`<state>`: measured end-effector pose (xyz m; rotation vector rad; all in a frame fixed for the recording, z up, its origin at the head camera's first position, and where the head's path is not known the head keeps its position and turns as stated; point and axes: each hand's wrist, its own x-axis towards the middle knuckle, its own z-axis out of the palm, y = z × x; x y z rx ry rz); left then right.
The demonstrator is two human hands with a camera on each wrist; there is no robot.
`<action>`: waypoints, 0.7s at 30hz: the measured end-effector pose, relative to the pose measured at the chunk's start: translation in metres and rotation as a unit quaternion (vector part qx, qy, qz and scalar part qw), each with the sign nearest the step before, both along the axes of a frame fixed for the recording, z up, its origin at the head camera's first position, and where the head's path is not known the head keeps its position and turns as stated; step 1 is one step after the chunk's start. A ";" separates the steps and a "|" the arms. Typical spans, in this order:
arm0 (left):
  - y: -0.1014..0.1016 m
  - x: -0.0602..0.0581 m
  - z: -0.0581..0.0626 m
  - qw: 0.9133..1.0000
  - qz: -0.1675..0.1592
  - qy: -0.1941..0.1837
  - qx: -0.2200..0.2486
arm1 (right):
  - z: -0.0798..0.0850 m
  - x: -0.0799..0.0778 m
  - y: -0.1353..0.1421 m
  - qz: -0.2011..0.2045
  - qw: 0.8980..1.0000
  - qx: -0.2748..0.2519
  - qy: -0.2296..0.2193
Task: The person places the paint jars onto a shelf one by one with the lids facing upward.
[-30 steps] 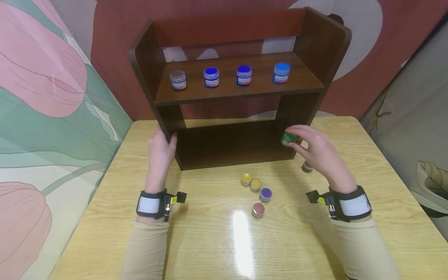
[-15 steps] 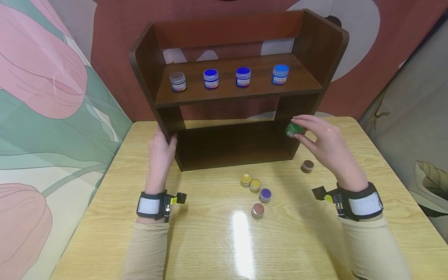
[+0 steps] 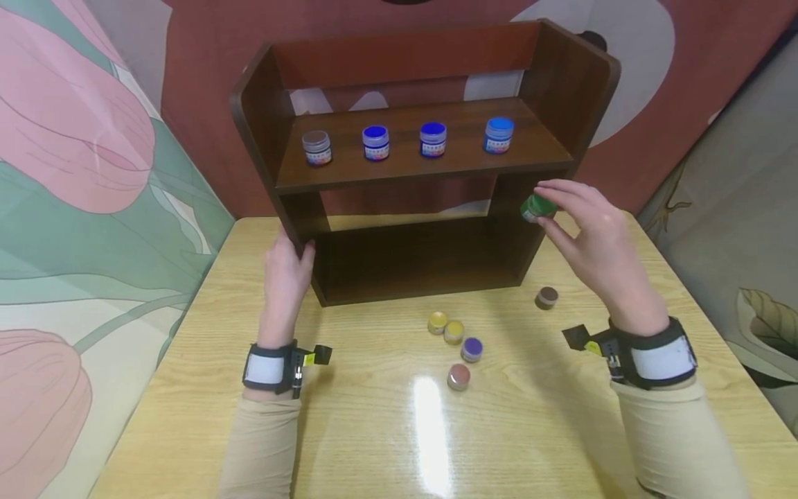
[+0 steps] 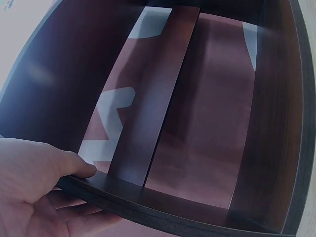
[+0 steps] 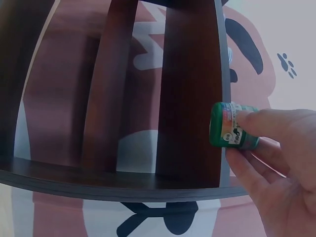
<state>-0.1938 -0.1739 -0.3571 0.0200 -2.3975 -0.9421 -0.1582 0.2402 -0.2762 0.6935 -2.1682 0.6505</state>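
Observation:
My left hand [image 3: 287,281] grips the left side panel of a dark brown two-tier shelf [image 3: 424,166], its thumb on the inner face in the left wrist view. In my right hand [image 3: 595,235] a small green paint jar [image 5: 232,126] is pinched between thumb and fingers, raised in front of the shelf's right side panel, below the level of the upper board. On the upper board stand a brown-lidded jar [image 3: 316,148], two dark blue jars, one [image 3: 376,143] left of the other [image 3: 433,140], and a lighter blue jar [image 3: 499,135] at the right.
On the wooden table [image 3: 361,430] in front lie two yellow jars, one [image 3: 438,322] touching close to the other [image 3: 454,332], a purple jar [image 3: 472,349] and a pinkish jar [image 3: 458,376]. A dark brown jar [image 3: 546,298] stands near the shelf's right front corner.
My right hand has lifted the green paint jar upward and to the right, away from the lower compartment, uncovering the dark brown jar. The left hand stays on the side panel.

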 end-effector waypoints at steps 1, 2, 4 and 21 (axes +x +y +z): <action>0.000 0.000 0.000 1.000 0.000 0.002 -0.001 | 0.001 0.000 0.000 -0.003 1.000 -0.001 0.002; 0.000 0.000 0.000 1.000 0.000 0.004 -0.001 | 0.003 0.000 0.000 -0.007 1.000 -0.002 0.002; 0.000 0.000 0.000 1.000 0.000 0.007 -0.001 | 0.006 0.000 0.000 -0.014 1.000 -0.003 0.004; -0.001 -0.001 -0.001 1.000 -0.004 0.004 0.000 | 0.032 0.001 -0.005 -0.057 0.998 0.007 -0.005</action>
